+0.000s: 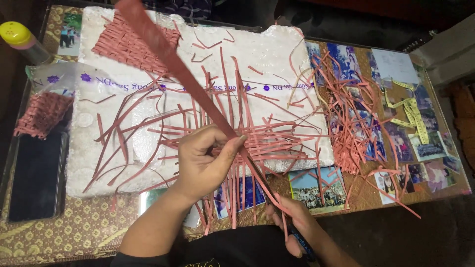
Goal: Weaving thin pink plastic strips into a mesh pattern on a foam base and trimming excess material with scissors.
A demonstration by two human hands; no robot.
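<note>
White foam board point(277, 54) underlies both hands: left grip point(205, 160) and right grip point(292, 222) pinch one pink strip point(163, 52).

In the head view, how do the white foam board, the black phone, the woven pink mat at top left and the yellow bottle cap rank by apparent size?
Largest to smallest:
1. white foam board
2. black phone
3. woven pink mat; close to the phone, so this order is uncertain
4. yellow bottle cap

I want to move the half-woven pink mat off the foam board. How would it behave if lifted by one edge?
The half-woven mat would likely sag, since its thin strips look floppy. Loose ends splay out unwoven, so it may partly unravel. It probably weighs very little. The left hand pinches one long strip above it.
</note>
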